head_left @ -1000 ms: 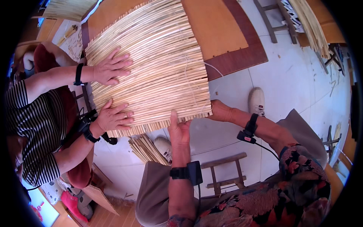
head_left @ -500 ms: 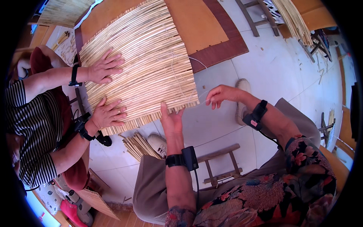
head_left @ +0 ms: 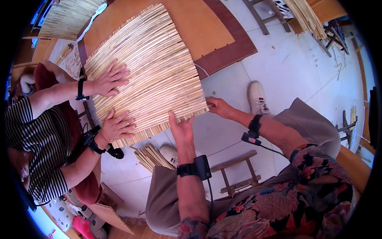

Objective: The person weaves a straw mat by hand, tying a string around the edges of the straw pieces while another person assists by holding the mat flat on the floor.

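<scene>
A mat of pale reed stalks [head_left: 147, 75] lies across a board, its near edge jutting out toward me. My left hand [head_left: 183, 129] grips that near edge, thumb on top and fingers underneath. At the mat's near right corner, my right hand [head_left: 221, 108] has its fingers drawn together against the edge. The fingertips are partly hidden, so what they pinch is not clear. A thin pale thread [head_left: 202, 68] loops off the right side of the mat. On the left, a co-worker's two hands [head_left: 111, 81] press flat on the stalks.
Beneath the mat is an orange-brown board with a dark red border [head_left: 234, 51]. A bundle of stalks [head_left: 152, 157] lies on the floor by my left shoe. A small wooden stool [head_left: 234, 169] stands below my arms. More stalks [head_left: 304, 18] rest at the upper right.
My right hand has moved left from beside the mat, where it pinched a thread, to the mat's corner. My left hand keeps its grip. The co-worker's hands stay on the mat.
</scene>
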Demonstrator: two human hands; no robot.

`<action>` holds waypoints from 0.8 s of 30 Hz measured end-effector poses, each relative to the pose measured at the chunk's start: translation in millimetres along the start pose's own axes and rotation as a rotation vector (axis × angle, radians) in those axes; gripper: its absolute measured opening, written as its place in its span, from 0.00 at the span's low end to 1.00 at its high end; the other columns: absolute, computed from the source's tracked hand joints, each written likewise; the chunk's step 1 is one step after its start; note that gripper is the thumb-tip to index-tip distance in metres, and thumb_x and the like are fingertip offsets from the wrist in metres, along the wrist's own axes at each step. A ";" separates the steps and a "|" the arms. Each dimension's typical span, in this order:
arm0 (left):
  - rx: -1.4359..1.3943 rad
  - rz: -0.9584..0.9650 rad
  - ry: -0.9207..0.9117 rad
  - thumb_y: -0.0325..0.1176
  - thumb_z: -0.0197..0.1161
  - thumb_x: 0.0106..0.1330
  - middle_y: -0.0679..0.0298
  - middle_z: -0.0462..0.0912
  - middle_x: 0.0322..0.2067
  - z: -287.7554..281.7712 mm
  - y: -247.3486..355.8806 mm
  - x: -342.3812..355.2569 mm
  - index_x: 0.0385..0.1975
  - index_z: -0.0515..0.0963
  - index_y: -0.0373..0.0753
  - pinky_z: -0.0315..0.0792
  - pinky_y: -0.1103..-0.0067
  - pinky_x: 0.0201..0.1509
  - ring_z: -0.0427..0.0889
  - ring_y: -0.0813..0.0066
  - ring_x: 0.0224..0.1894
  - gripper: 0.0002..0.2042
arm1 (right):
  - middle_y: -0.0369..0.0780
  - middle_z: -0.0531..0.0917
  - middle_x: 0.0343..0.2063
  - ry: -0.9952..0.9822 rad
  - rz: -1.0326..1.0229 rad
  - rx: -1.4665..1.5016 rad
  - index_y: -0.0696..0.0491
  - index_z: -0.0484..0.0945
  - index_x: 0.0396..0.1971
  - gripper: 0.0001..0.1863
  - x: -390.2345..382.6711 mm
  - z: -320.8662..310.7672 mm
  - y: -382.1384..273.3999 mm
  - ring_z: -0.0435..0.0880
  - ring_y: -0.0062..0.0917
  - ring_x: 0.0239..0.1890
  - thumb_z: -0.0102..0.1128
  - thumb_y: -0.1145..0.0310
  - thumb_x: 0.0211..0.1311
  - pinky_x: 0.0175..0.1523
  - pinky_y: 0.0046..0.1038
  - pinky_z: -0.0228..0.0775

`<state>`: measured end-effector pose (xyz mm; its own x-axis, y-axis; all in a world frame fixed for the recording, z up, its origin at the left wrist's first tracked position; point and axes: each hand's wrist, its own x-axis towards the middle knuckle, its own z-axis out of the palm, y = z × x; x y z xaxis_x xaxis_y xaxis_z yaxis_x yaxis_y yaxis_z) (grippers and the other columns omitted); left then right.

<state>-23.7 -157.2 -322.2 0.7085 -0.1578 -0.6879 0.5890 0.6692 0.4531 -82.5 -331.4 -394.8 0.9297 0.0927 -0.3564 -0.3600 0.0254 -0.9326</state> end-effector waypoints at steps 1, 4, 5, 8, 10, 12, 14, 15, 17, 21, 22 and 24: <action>0.008 0.015 -0.006 0.47 0.54 0.62 0.54 0.64 0.55 0.2 -0.9 0.0 0.57 0.58 0.39 0.66 0.58 0.56 0.66 0.57 0.56 0.28 | 0.39 0.78 0.39 0.039 -0.069 0.098 0.56 0.72 0.45 0.18 9.3 9.3 -3.2 0.78 0.22 0.37 0.59 0.68 0.54 0.44 0.22 0.70; 0.018 0.042 -0.022 0.47 0.54 0.62 0.54 0.64 0.55 -2.0 -1.4 0.6 0.58 0.58 0.39 0.65 0.58 0.56 0.66 0.57 0.56 0.28 | 0.38 0.78 0.43 0.053 -0.016 0.186 0.55 0.72 0.47 0.23 13.4 33.0 -14.0 0.76 0.21 0.42 0.64 0.65 0.51 0.49 0.22 0.67; 0.012 0.039 -0.024 0.47 0.54 0.61 0.55 0.64 0.55 -4.5 -0.6 0.7 0.58 0.58 0.39 0.65 0.58 0.56 0.66 0.57 0.56 0.28 | 0.38 0.77 0.44 0.036 0.046 0.178 0.55 0.72 0.48 0.24 11.0 37.9 -19.4 0.75 0.20 0.44 0.65 0.63 0.50 0.50 0.23 0.67; 0.016 0.040 -0.034 0.47 0.55 0.61 0.55 0.64 0.55 -2.6 -1.7 0.3 0.58 0.57 0.39 0.65 0.58 0.56 0.66 0.58 0.57 0.29 | 0.38 0.76 0.46 0.030 0.116 0.126 0.54 0.72 0.48 0.24 14.3 32.0 -17.6 0.74 0.20 0.45 0.65 0.63 0.51 0.51 0.23 0.66; 0.016 0.039 -0.037 0.47 0.55 0.61 0.55 0.64 0.56 0.7 -2.7 0.0 0.58 0.57 0.39 0.66 0.58 0.56 0.66 0.58 0.57 0.29 | 0.38 0.77 0.45 0.035 0.116 0.145 0.54 0.72 0.49 0.25 13.2 32.0 -17.4 0.74 0.20 0.45 0.65 0.63 0.51 0.51 0.24 0.66; 0.006 0.033 -0.034 0.46 0.55 0.61 0.55 0.64 0.56 2.5 -2.6 -0.6 0.58 0.57 0.39 0.66 0.58 0.56 0.66 0.58 0.56 0.29 | 0.38 0.78 0.43 0.058 0.059 0.187 0.54 0.71 0.49 0.25 12.1 34.7 -20.3 0.74 0.20 0.44 0.65 0.63 0.50 0.50 0.24 0.67; -0.001 0.034 -0.034 0.46 0.56 0.61 0.55 0.64 0.55 -2.0 0.6 0.1 0.57 0.58 0.39 0.66 0.58 0.56 0.67 0.58 0.56 0.28 | 0.38 0.79 0.40 0.088 -0.069 0.255 0.54 0.71 0.49 0.25 13.7 41.8 -26.2 0.74 0.20 0.43 0.65 0.62 0.50 0.48 0.24 0.68; -0.005 0.035 -0.034 0.45 0.56 0.61 0.55 0.65 0.55 -4.0 1.6 0.7 0.57 0.58 0.39 0.66 0.58 0.57 0.67 0.58 0.56 0.28 | 0.37 0.79 0.38 0.067 -0.027 0.302 0.54 0.72 0.48 0.25 14.3 43.8 -29.1 0.75 0.19 0.41 0.65 0.62 0.50 0.44 0.24 0.69; -0.005 0.041 -0.035 0.45 0.56 0.61 0.55 0.65 0.55 -2.1 0.0 -0.5 0.57 0.58 0.38 0.66 0.58 0.57 0.67 0.59 0.56 0.28 | 0.37 0.80 0.34 0.038 0.068 0.397 0.54 0.72 0.46 0.24 10.2 45.1 -33.7 0.76 0.19 0.36 0.65 0.61 0.50 0.38 0.23 0.72; -0.021 0.027 -0.055 0.45 0.57 0.60 0.55 0.66 0.54 -3.2 0.9 0.3 0.57 0.59 0.38 0.66 0.58 0.56 0.68 0.59 0.55 0.28 | 0.35 0.79 0.31 -0.030 0.154 0.259 0.54 0.74 0.43 0.20 11.9 41.2 -30.5 0.76 0.18 0.27 0.64 0.61 0.51 0.27 0.20 0.69; -0.022 0.024 -0.051 0.45 0.57 0.60 0.55 0.66 0.54 -5.0 0.4 1.7 0.57 0.59 0.38 0.66 0.58 0.56 0.68 0.59 0.55 0.28 | 0.35 0.79 0.30 -0.018 0.143 0.250 0.54 0.74 0.42 0.19 11.4 42.1 -30.9 0.76 0.17 0.26 0.64 0.62 0.51 0.25 0.19 0.68; -0.025 0.019 -0.046 0.45 0.58 0.60 0.55 0.66 0.54 -7.8 -1.1 4.6 0.57 0.59 0.38 0.67 0.58 0.55 0.68 0.59 0.55 0.28 | 0.36 0.79 0.29 -0.010 0.169 0.199 0.54 0.75 0.41 0.17 10.1 41.0 -32.3 0.77 0.18 0.25 0.62 0.62 0.52 0.24 0.20 0.67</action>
<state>-24.1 -153.0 -330.3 0.7368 -0.1779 -0.6523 0.5661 0.6899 0.4512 -64.6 -290.5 -366.0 0.8544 0.1223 -0.5050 -0.5196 0.2035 -0.8298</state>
